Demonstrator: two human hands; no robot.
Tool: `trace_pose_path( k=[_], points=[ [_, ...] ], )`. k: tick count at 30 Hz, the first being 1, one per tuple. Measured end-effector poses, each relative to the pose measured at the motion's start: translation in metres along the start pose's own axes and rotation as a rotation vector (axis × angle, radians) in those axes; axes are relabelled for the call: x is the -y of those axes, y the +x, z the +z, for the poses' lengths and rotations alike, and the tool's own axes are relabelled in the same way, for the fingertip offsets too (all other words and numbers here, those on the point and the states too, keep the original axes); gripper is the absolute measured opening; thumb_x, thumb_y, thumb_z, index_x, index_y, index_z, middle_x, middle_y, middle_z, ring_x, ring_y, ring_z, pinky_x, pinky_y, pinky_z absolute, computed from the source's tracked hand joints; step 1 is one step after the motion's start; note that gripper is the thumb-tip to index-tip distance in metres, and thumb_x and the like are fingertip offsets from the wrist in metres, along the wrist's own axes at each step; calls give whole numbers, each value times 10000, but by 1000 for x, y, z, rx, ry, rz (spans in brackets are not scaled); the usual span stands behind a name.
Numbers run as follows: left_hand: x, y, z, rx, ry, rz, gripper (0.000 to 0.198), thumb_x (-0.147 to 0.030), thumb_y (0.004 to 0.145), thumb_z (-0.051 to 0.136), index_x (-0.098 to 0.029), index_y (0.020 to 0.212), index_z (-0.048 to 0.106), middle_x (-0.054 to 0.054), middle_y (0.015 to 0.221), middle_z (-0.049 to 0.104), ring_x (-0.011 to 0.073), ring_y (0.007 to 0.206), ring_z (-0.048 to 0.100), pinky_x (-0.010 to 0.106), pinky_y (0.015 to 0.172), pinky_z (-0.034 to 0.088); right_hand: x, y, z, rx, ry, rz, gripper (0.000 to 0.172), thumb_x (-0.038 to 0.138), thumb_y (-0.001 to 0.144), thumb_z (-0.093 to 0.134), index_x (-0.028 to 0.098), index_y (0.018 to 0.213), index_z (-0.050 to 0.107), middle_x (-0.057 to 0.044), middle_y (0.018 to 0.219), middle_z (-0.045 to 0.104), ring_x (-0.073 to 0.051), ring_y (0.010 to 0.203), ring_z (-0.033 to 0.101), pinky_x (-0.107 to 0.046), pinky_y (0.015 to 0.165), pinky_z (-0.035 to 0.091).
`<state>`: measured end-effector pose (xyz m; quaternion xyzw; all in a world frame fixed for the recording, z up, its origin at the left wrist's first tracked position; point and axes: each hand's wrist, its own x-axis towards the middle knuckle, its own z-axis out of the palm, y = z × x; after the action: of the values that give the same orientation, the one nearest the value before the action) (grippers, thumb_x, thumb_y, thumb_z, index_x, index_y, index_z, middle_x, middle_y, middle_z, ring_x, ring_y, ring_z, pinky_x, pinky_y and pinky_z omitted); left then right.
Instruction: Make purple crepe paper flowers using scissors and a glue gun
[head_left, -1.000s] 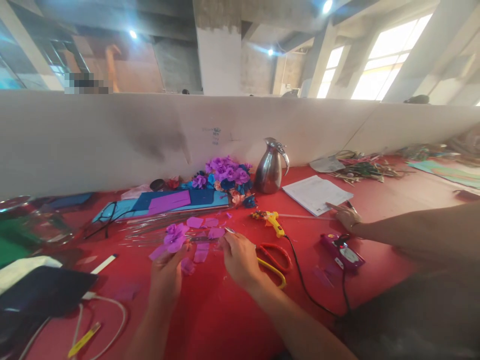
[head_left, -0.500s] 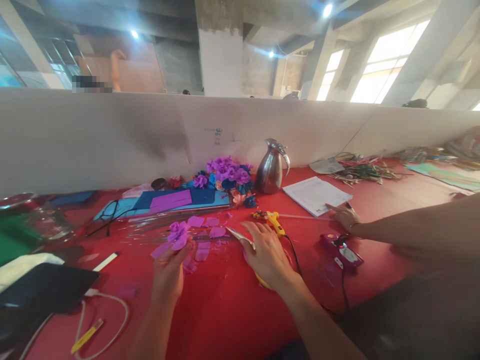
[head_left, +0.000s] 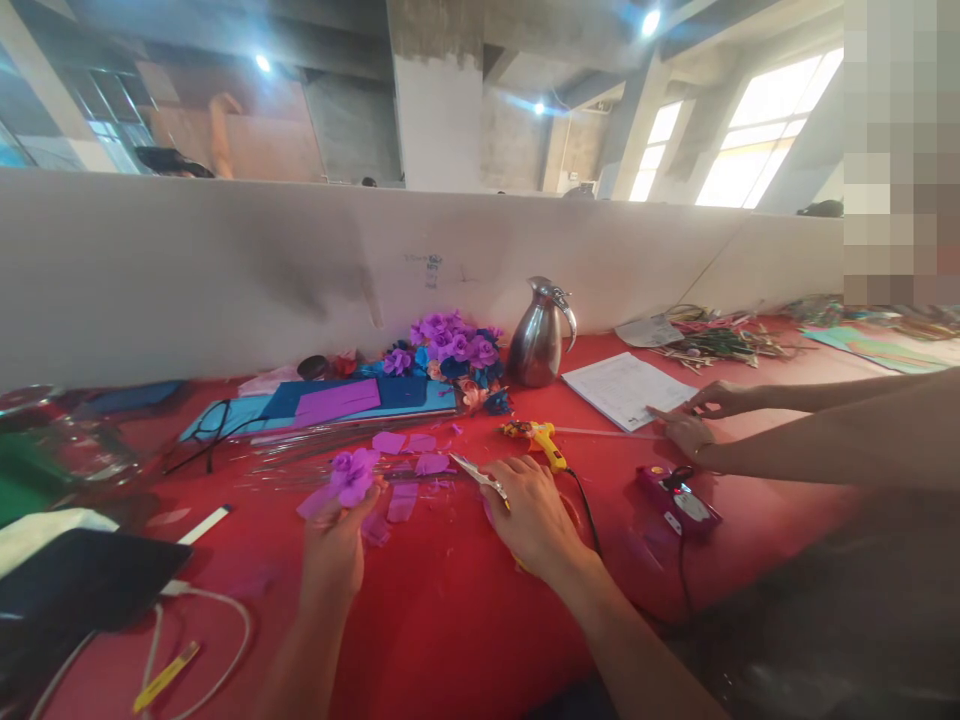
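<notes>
My left hand (head_left: 334,545) is closed, thumb and fingers pinching a purple paper flower (head_left: 352,476) at its base. To its right, my right hand (head_left: 534,510) curls over the handles of a pair of scissors (head_left: 474,474), whose blades point away to the left. Part of the handles is hidden under my palm. Between the hands and just beyond lie purple paper pieces (head_left: 403,502). A yellow glue gun (head_left: 551,447) rests just past my right fingers, its cord passing by my wrist.
Finished paper flowers (head_left: 450,342) and a steel jug (head_left: 537,340) stand near the partition. Rightwards are a paper stack (head_left: 626,388), a purple power socket (head_left: 679,500) and a co-worker's hands (head_left: 686,432). A black device (head_left: 90,580) with a white cable lies left.
A co-worker's second hand has come in from the right, beside the paper stack. My right hand has settled lower over the scissors' handles. The flower in my left hand has barely moved.
</notes>
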<state>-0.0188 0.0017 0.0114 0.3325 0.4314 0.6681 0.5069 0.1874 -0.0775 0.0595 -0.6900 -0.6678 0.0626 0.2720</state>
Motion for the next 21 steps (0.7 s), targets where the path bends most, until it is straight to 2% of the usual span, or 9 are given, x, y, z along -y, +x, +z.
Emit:
trace_pose_path(
  k=[7, 11, 16, 21],
  points=[
    [5, 3, -2, -25, 4, -10, 238, -177, 420, 846, -193, 626, 726, -8, 657, 712, 149, 613, 647, 270, 605, 560, 5, 1, 16, -55, 82, -139, 217, 108, 893, 521, 210, 907, 712, -50, 856, 723, -207, 819, 613, -324, 782, 433],
    [4, 2, -2, -32, 5, -40, 269, -170, 383, 858, -184, 618, 728, -11, 635, 703, 141, 613, 640, 253, 601, 550, 13, 4, 30, -48, 153, -185, 264, 61, 856, 521, 220, 931, 718, -43, 890, 727, -195, 843, 623, -297, 777, 461],
    [5, -2, -5, 74, 88, -104, 275, -236, 470, 861, -164, 714, 757, 7, 643, 702, 146, 598, 628, 238, 528, 516, 31, 17, 55, 31, 240, -243, 223, 159, 827, 618, 227, 1013, 722, -48, 1019, 728, -197, 969, 639, -291, 887, 470],
    [8, -1, -11, 96, 157, -87, 281, -264, 502, 857, -148, 739, 760, 31, 688, 718, 153, 602, 624, 249, 524, 505, 47, 27, 75, 104, 301, -241, 148, 201, 866, 605, 241, 918, 738, -31, 958, 752, -195, 924, 668, -281, 847, 482]
  ],
)
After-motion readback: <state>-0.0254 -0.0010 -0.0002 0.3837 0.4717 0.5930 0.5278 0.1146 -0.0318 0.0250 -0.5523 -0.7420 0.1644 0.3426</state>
